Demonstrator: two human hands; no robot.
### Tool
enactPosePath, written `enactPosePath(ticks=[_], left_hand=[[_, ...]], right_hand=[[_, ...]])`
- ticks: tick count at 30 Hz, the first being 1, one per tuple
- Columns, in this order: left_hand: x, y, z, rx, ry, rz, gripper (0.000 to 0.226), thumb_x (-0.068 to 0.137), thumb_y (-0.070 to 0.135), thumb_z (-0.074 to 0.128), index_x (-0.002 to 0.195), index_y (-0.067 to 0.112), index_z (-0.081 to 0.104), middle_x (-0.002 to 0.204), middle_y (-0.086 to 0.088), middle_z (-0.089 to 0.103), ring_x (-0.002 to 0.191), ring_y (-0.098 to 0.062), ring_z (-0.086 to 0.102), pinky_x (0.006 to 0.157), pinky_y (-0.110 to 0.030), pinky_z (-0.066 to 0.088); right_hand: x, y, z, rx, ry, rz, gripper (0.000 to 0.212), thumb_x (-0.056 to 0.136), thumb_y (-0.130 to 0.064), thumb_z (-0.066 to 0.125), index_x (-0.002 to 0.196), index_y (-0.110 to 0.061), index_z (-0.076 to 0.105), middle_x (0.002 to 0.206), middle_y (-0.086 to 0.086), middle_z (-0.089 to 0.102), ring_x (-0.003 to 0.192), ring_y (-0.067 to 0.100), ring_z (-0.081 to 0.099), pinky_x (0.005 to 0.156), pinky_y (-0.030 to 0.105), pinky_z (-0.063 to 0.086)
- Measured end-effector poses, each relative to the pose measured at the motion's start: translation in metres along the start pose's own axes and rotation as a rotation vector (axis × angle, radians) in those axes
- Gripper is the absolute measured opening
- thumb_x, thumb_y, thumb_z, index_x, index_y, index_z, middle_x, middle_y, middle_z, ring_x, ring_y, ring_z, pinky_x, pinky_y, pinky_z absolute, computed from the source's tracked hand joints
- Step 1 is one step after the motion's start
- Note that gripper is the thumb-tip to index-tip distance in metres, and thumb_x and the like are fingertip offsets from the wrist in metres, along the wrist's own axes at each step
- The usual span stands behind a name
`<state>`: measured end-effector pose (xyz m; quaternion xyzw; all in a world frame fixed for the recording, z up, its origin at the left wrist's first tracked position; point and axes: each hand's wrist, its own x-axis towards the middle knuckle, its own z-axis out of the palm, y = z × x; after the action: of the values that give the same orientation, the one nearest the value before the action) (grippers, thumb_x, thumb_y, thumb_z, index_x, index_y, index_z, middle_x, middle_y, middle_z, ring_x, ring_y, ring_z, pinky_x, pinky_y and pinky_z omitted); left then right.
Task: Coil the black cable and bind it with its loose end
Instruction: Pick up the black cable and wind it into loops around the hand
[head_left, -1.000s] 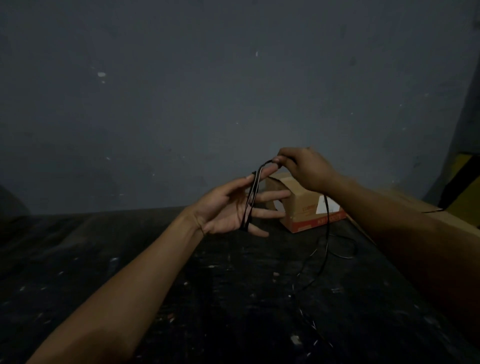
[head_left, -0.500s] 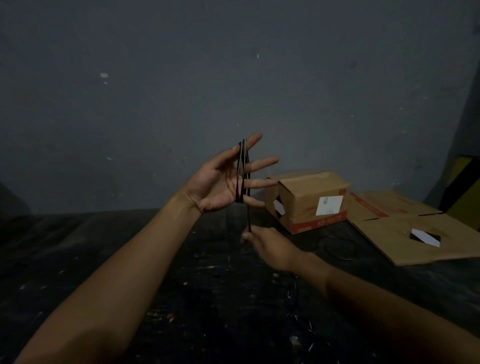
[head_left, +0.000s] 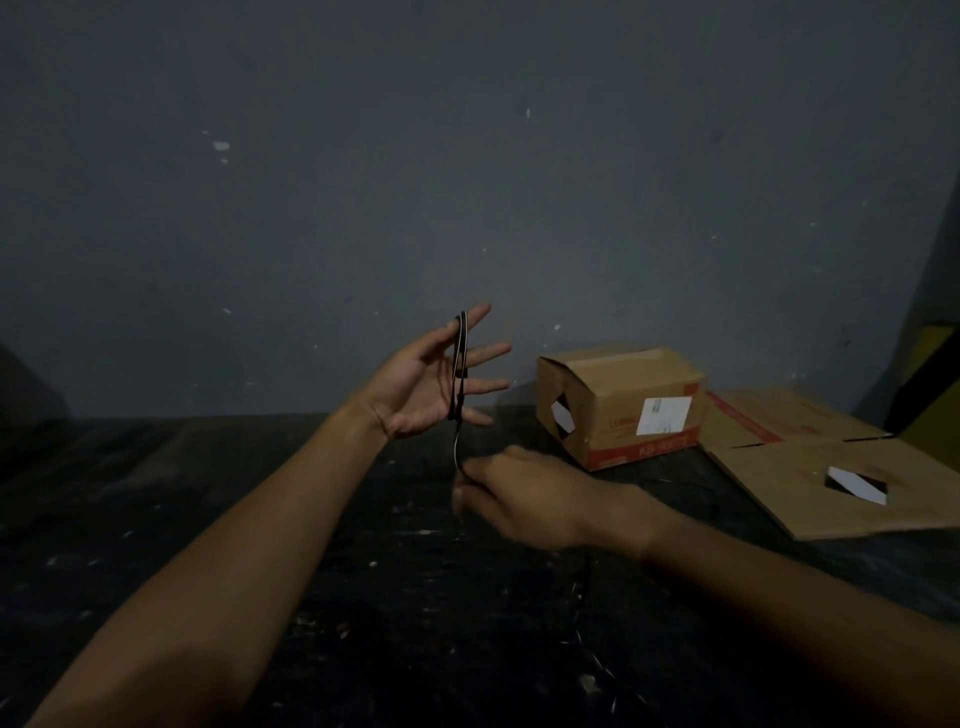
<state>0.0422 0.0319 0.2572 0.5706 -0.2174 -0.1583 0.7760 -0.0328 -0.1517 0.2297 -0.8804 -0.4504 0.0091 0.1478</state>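
A thin black cable (head_left: 460, 364) is wound in several loops around the spread fingers of my left hand (head_left: 439, 382), which is raised palm toward me with fingers apart. One strand drops from the loops down to my right hand (head_left: 524, 499), which sits lower and to the right and pinches the strand between thumb and fingers. The rest of the cable trails under my right forearm onto the dark surface, hard to make out in the dim light.
A closed cardboard box (head_left: 621, 405) with a red stripe and white label stands at the right by the grey wall (head_left: 467, 182). A flattened cardboard sheet (head_left: 831, 467) lies to its right. The dark speckled tabletop (head_left: 260, 519) spreads below my arms.
My right hand went from the top of the loops down below my left hand, drawing the strand along. My left hand rose slightly, then held its place with the loops on it.
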Motion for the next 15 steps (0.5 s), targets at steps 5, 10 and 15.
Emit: enactPosePath(ticks=[5, 10, 15], left_hand=[[-0.003, -0.013, -0.009, -0.084, -0.053, -0.051, 0.047, 0.088, 0.04, 0.056, 0.135, 0.04, 0.052, 0.135, -0.009, 0.06, 0.101, -0.028, 0.068, 0.077, -0.05, 0.058], [-0.004, -0.023, -0.012, -0.012, -0.011, -0.106, 0.057, 0.092, 0.043, 0.054, 0.145, 0.031, 0.039, 0.143, -0.008, 0.052, 0.132, -0.038, 0.046, 0.097, -0.071, 0.039], [-0.008, -0.026, -0.002, -0.086, -0.136, -0.163, 0.05, 0.093, 0.045, 0.051, 0.142, 0.04, 0.042, 0.151, -0.013, 0.041, 0.132, -0.04, 0.041, 0.09, -0.064, 0.047]], right_hand=[[0.002, -0.005, -0.054, -0.163, 0.109, -0.051, 0.02, 0.096, -0.029, 0.05, 0.103, -0.018, 0.066, 0.077, -0.013, 0.053, 0.062, 0.003, 0.046, 0.067, 0.026, 0.038], [0.006, 0.001, -0.109, -0.203, 0.214, -0.027, 0.013, 0.09, -0.03, 0.062, 0.094, -0.022, 0.07, 0.064, -0.017, 0.05, 0.054, -0.002, 0.045, 0.052, 0.019, 0.03], [0.014, 0.018, -0.138, -0.259, 0.287, 0.02, 0.016, 0.084, -0.039, 0.066, 0.09, -0.024, 0.068, 0.075, -0.012, 0.058, 0.067, 0.003, 0.052, 0.057, 0.027, 0.04]])
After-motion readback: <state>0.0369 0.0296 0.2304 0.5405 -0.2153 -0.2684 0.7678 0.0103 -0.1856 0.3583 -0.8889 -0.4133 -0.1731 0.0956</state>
